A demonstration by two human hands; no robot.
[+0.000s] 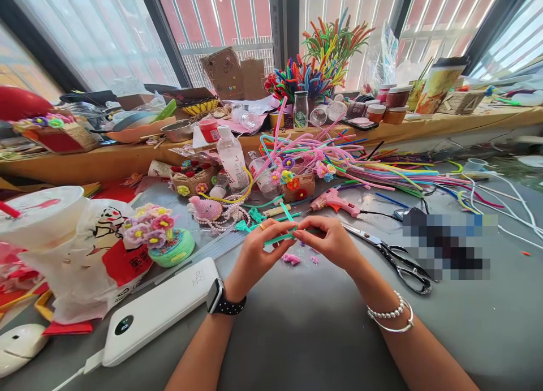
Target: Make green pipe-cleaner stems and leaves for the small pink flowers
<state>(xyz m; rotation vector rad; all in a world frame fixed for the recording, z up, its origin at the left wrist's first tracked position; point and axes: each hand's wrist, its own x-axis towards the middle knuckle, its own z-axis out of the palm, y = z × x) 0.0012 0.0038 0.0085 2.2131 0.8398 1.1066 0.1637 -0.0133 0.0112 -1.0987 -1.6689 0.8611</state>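
Observation:
My left hand (265, 246) and my right hand (324, 238) meet over the middle of the grey table. Between their fingertips is a green pipe cleaner (278, 239), bent, with one end sticking up past the fingers. Both hands are closed in a pinch on it. Small pink fuzzy scraps (291, 259) lie just under my fingers. Beyond my left hand are teal pipe-cleaner pieces (257, 215). A pink glue gun (336, 201) lies behind my right hand, and open-handled scissors (392, 255) rest to its right.
A white power bank (163, 309) with a cable lies at left, near a green-based flower ornament (172, 246) and a bagged cup (46, 221). Pipe cleaners (382, 173) are heaped at the back. A dark, blurred-out object (441, 241) lies at right. A crowded ledge (139, 153) runs behind.

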